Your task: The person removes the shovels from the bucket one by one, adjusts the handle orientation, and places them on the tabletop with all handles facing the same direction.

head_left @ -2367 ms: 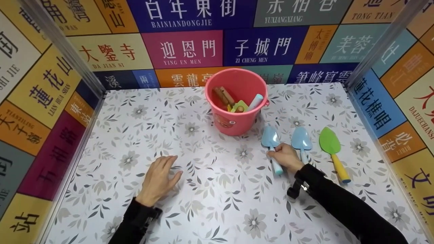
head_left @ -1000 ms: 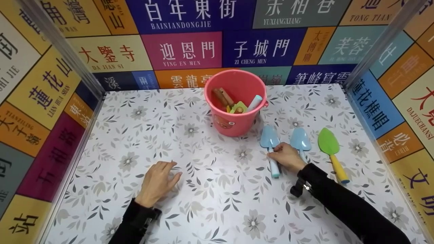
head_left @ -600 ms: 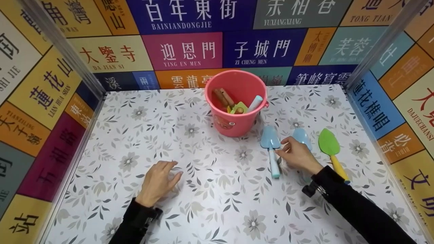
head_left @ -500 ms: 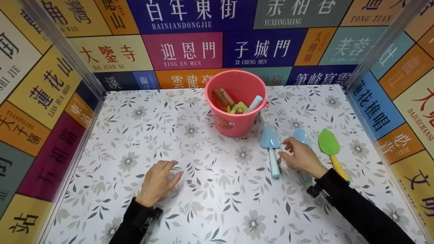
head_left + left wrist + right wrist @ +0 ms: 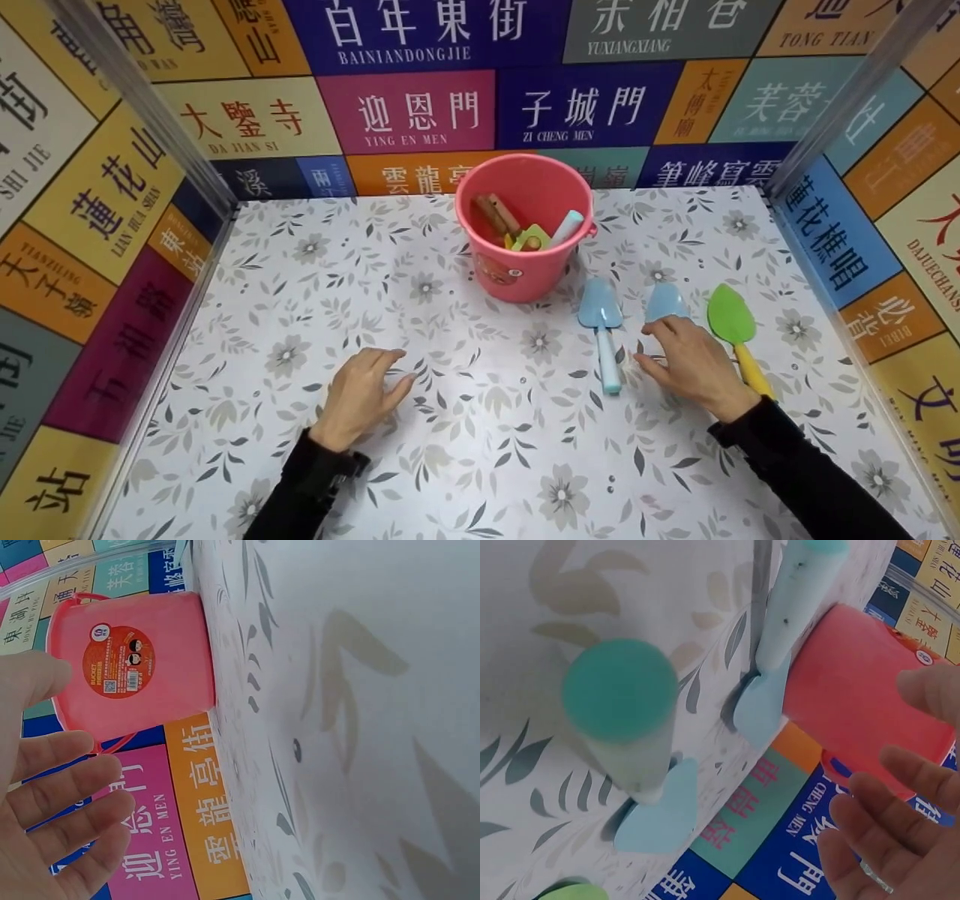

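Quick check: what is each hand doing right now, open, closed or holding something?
Left hand: open, resting on the table.
Right hand: open, holding nothing, above the middle blue shovel.

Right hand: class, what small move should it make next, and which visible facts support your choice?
Probably lower the right hand and curl its fingers around the handle of the middle blue shovel. The hand hovers open over that handle, holding nothing, and the shovel lies flat on the table between another blue shovel and a green shovel.

Bare hands [image 5: 360, 394] emerge from long black sleeves [image 5: 810, 480] with wrist straps.
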Available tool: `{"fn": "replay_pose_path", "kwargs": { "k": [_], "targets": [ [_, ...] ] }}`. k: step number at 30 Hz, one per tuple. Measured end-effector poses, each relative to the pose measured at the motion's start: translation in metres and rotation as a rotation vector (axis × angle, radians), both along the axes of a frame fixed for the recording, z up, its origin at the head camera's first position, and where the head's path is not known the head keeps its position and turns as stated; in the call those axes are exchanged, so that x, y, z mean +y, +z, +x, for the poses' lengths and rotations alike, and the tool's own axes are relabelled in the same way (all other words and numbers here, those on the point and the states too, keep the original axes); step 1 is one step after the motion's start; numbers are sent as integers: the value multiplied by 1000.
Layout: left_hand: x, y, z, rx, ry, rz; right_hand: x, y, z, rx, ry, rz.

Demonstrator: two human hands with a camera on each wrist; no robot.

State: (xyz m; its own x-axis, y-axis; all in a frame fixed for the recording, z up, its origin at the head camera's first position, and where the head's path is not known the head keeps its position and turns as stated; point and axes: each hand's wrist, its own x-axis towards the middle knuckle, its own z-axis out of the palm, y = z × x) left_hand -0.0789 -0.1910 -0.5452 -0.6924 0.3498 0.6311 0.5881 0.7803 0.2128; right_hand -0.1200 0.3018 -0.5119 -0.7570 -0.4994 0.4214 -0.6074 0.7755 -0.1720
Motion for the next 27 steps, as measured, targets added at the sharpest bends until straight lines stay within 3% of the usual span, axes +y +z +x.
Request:
{"fn": "replay_pose_path", "kwargs": {
  "k": [7, 14, 20, 27],
  "targets": [
    [3, 11, -5, -20, -4, 8, 5, 0, 1, -3, 14, 16],
    [9, 33, -15, -13, -37, 34, 8, 0, 3, -21, 2, 10],
    [23, 63, -34, 1, -80, 60, 9, 1, 4, -28, -8, 10],
    [45, 109, -66, -90, -103, 78, 10, 0, 4, -12, -4, 10]
  ]
}}
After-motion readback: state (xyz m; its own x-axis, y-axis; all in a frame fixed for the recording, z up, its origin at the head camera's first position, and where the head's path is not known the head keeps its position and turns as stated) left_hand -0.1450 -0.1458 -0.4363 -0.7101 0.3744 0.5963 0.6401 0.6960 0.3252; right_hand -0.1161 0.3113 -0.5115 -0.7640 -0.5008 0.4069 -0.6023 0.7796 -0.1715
